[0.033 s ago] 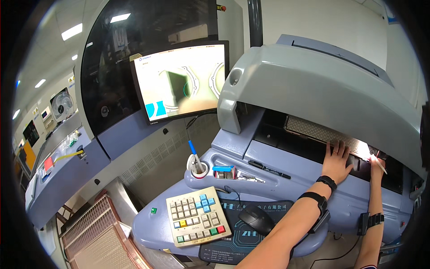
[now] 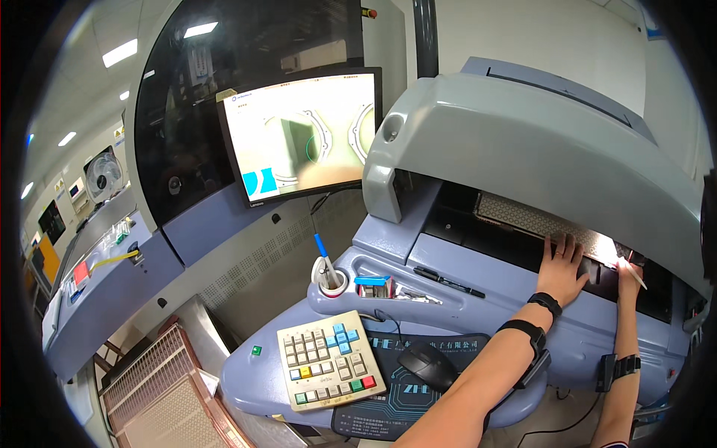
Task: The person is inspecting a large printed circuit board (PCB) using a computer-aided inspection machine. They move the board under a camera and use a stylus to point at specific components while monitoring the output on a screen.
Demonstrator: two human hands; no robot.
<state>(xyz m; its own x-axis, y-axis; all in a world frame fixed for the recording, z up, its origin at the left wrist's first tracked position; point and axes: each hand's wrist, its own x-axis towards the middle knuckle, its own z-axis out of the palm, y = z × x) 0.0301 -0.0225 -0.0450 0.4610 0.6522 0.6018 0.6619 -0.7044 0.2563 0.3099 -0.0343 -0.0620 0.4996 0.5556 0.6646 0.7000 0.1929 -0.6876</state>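
A long panel with a fine repeated pattern (image 2: 523, 216) lies in the opening of the grey machine, and the hood hides its far side. My left hand (image 2: 562, 270) rests at the panel's near edge, fingers stretched and apart, holding nothing. To its right, under a bright light, my right hand (image 2: 627, 282) is closed on a slim white pen-like tool (image 2: 638, 279). The tool slants over the panel's right end; glare hides its tip. A monitor (image 2: 306, 138) at the left shows an enlarged view with ring-shaped outlines and a dark shape.
The grey hood (image 2: 523, 142) arches low over both hands. On the ledge in front lie a black marker (image 2: 448, 282) and a cup with a blue-handled tool (image 2: 328, 280). Nearer stand a keypad (image 2: 328, 362) and a black mouse (image 2: 427, 366). Patterned panels (image 2: 160, 396) lie lower left.
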